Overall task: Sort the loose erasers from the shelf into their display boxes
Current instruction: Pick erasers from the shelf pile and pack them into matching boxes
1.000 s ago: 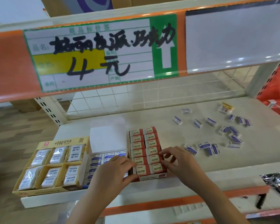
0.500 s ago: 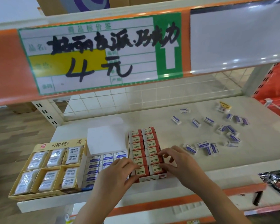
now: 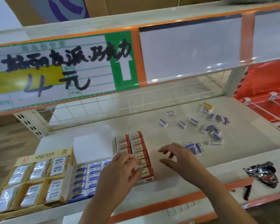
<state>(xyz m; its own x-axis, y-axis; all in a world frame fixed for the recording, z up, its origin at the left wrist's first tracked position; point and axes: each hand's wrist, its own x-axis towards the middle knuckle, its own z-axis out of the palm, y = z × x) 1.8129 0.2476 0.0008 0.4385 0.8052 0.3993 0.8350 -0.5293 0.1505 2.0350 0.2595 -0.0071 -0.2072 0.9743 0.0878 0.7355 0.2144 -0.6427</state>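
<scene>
The left hand (image 3: 120,173) rests with curled fingertips on the near rows of the red-sleeved erasers filling the red cardboard display box (image 3: 136,157); whether it pinches one I cannot tell. The right hand (image 3: 179,160) hovers just beside that box, fingers spread, holding nothing. Left of the left hand sits the white box of blue-labelled erasers (image 3: 87,177), then the yellow cardboard tray of wrapped white erasers (image 3: 31,180). Beyond the right hand, loose blue-and-white erasers (image 3: 210,128) lie scattered on the pale shelf (image 3: 160,130).

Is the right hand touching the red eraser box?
Apart. The head view shows bare shelf between the open right hand and the red eraser box.
</scene>
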